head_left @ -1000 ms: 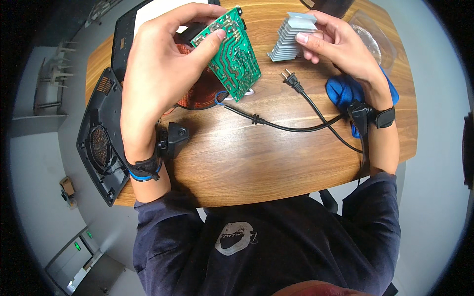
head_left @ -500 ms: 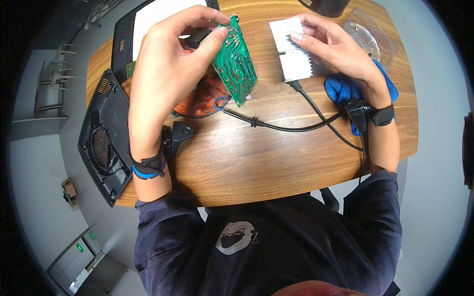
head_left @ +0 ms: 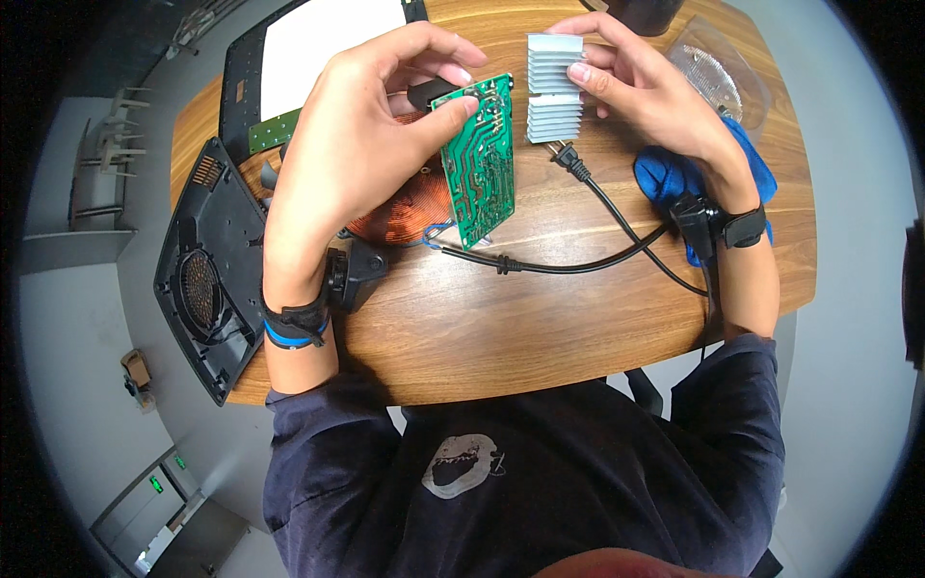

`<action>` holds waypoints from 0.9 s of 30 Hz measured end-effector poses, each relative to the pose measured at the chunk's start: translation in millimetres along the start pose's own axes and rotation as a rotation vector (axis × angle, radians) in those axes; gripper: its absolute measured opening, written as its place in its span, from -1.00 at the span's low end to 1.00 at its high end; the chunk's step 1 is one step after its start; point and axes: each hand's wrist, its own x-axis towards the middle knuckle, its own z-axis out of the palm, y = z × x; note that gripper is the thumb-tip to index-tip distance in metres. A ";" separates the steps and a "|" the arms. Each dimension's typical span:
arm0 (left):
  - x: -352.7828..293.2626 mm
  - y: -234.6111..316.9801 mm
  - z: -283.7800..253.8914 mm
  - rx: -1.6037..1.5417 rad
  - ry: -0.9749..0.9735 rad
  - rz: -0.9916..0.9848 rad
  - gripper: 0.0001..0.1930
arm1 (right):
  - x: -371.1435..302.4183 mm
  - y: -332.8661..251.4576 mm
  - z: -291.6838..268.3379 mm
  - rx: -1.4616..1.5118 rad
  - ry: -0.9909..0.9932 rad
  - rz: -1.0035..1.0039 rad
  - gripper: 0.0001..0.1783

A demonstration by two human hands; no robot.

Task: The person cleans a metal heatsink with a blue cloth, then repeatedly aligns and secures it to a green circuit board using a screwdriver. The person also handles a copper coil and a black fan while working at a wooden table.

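My left hand is closed on a green circuit board, thumb on its soldered face, fingers behind; the board stands nearly upright. A black block-shaped part shows between the board and my fingers. To its right, my right hand grips a silver finned heat sink by its right edge, its fins facing me. Heat sink and board are apart. Behind and below the board, partly covered by it and my left hand, lies a round copper coil with a blue wire near its edge.
A black plastic housing with a round grille lies at the left. Behind it are a white-topped black panel and a green strip board. A black power cord crosses the wooden table. A blue cloth and clear plastic piece lie right.
The circuit board has moved right and toward me, its soldered face turned more to me. The heat sink has tilted, so its fins now show across its face.
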 end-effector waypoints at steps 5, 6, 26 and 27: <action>-0.8 7.3 1.2 -0.037 -0.035 0.014 -0.68 | 0.2 3.8 1.3 0.062 -0.067 -0.030 -0.56; -0.7 7.5 0.7 -0.050 -0.046 0.001 -0.68 | 0.3 5.6 1.9 0.075 -0.062 -0.055 -0.56; -2.3 11.4 0.0 -0.212 -0.076 0.017 -0.68 | -0.2 -11.3 -2.9 0.253 -0.175 -0.121 -0.57; -2.9 12.6 1.4 -0.223 -0.079 0.016 -0.68 | -0.2 -10.9 -0.9 0.223 -0.165 -0.096 -0.57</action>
